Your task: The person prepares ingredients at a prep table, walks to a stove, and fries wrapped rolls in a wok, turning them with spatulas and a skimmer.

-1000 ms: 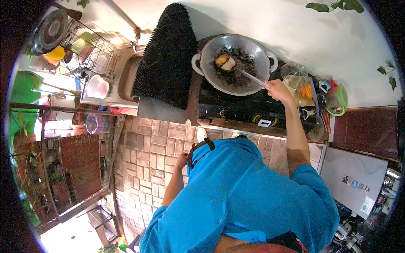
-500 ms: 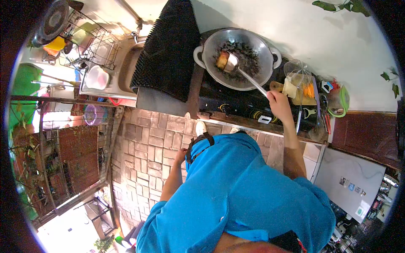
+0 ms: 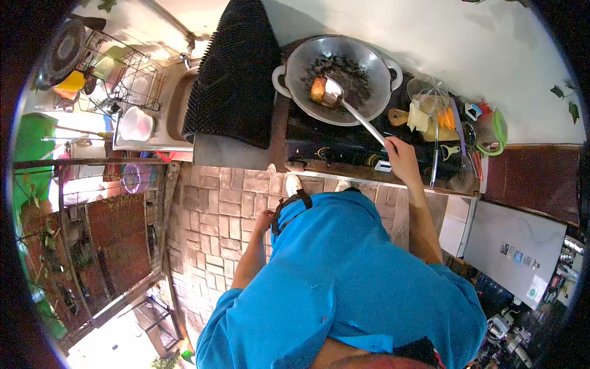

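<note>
My right hand [image 3: 401,161] is closed around the handle of a long metal cooking spatula [image 3: 362,115]. Its broad head rests inside a two-handled metal wok [image 3: 376,101], against a golden-brown piece of food [image 3: 318,89]. Dark bits and a dark liquid-looking patch cover the wok's bottom. My left hand [image 3: 264,221] hangs low at my side, beside a dark strap at the edge of my blue shirt [image 3: 332,264]. Its fingers are too small and partly hidden to make out.
A black studded mat [image 3: 236,80] stands left of the wok, beside a sink [image 3: 178,104] and a wire dish rack [image 3: 138,80]. To the right lie a wire skimmer [image 3: 424,92], a wooden board [image 3: 448,130] with orange and pale pieces, and a green-rimmed strainer [image 3: 501,132].
The view has shifted slightly, so the counter sits a little higher and left. The spatula stays in my right hand, its head still beside the browned piece. My left hand has barely moved.
</note>
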`<state>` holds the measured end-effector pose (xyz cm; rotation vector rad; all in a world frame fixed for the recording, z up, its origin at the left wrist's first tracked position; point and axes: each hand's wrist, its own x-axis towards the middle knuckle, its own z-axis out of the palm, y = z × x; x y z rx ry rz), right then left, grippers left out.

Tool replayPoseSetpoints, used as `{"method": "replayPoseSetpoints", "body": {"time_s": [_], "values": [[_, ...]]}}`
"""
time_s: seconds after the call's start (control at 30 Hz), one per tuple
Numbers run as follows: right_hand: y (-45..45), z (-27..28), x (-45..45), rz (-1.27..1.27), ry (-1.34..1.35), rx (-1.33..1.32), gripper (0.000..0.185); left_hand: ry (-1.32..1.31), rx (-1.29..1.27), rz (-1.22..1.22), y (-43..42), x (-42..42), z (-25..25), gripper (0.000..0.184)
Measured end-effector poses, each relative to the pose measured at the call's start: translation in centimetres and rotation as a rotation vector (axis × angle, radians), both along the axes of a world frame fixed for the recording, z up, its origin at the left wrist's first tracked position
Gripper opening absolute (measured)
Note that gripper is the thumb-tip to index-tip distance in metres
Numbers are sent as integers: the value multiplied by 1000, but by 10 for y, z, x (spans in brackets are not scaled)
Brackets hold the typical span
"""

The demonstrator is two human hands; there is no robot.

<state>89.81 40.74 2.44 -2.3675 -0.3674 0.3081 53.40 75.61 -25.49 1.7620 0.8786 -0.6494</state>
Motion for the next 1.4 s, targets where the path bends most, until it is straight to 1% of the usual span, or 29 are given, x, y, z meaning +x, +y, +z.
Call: {"method": "replayPoseSetpoints", "body": {"time_s": [0.03, 0.07, 0.13, 0.17, 0.23, 0.27, 0.3, 0.37, 0.43, 0.5, 0.57, 0.6, 0.63, 0.67, 0.73, 0.77, 0.83, 0.87, 0.93, 1.0, 1.1, 1.2, 1.33, 1.4], "values": [[2, 0, 0, -10, 11, 1, 26, 16, 112, -59, 1, 8, 3, 30], [4, 0, -1, -18, 9, 0, 26, 15, 111, -67, 3, 14, 5, 30], [8, 0, -3, -29, 19, -15, 26, -329, 160, -36, 7, 23, 2, 26], [8, -4, -3, -36, 19, -17, 26, -330, 158, -43, 9, 29, 0, 26], [10, -12, -5, -15, -55, 44, 27, -393, 219, -96, 8, 57, 23, 25], [11, -10, -6, -25, -59, 42, 27, -323, 139, -71, 5, 77, 52, 25], [14, -7, -8, -40, -16, 31, 27, -326, 134, -82, 10, 84, 42, 25], [17, -5, -15, -79, 25, 15, 28, -692, 230, -352, 22, 93, 9, 24], [20, -5, -20, -84, -7, -9, 28, -708, 167, -352, 16, 112, 24, 23], [21, -6, -27, -108, -32, 2, 28, -602, 6, -265, 11, 128, 46, 23], [26, 0, -32, -115, 35, -44, 28, -612, 10, -329, 7, 141, 63, 23], [32, 10, -38, -130, 12, -30, 29, -580, 26, -370, 5, 145, 71, 22], [33, 7, -41, -150, 10, -34, 29, -548, 42, -412, 3, 151, 83, 22], [33, 1, -43, -155, -37, 2, 29, -588, 19, -465, 3, 156, 95, 21], [33, -11, -47, -144, -121, 35, 29, -618, -20, -537, 6, 162, 92, 20], [32, -16, -47, -163, -122, 30, 29, -643, -48, -588, 8, 164, 91, 19], [41, -8, -51, -163, -176, 17, 30, -656, -69, -653, 10, 167, 90, 18], [40, 0, -53, -190, -36, 26, 32, -617, -72, -669, 10, 168, 90, 18], [41, -7, -54, -211, -47, 9, 33, -576, -83, -694, 12, 169, 82, 17], [41, -10, -55, -219, -57, -18, 35, -673, -47, -775, 14, 170, 74, 18], [44, -1, -59, -246, 15, -11, 34, -637, -78, -753, 17, 164, 66, 19], [42, -1, -61, -221, -41, 5, 34, -640, -74, -720, 18, 157, 65, 19], [38, -1, -59, -216, -12, -13, 33, -592, -59, -698, 15, 150, 65, 19], [38, 0, -57, -211, -1, 25, 33, -632, -96, -714, 14, 148, 57, 18]]}}
